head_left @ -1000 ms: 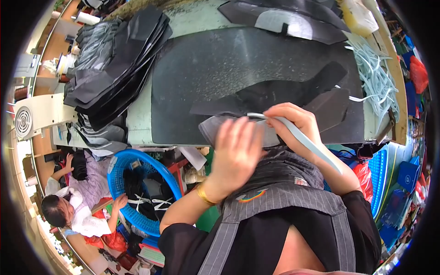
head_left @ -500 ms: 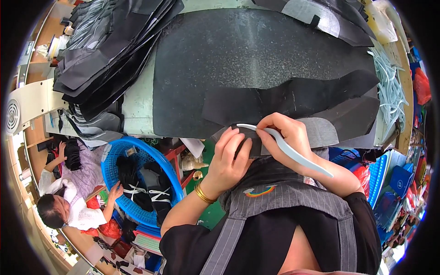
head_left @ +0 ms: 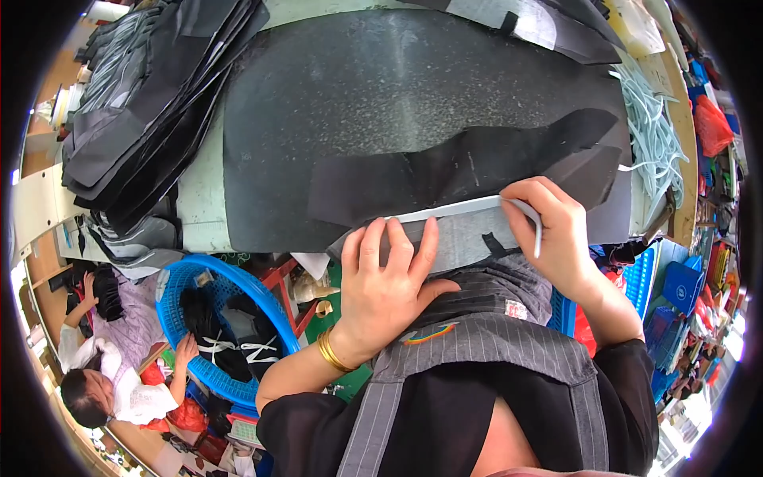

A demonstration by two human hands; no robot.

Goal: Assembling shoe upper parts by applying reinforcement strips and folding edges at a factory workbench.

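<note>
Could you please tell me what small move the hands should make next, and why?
I would probably slide the left hand rightward, smoothing the pale strip down: its spread fingers are at the strip's left part, while the right hand pinches it further right, the stretch between runs along the black material, and the free end curls loose beyond the pinch.

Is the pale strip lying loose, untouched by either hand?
No, the right hand is pinching the pale strip.

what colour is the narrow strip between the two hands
The strip is plain pale grey, nearly white, with a slight bluish tint; best seen in the head view.
</note>
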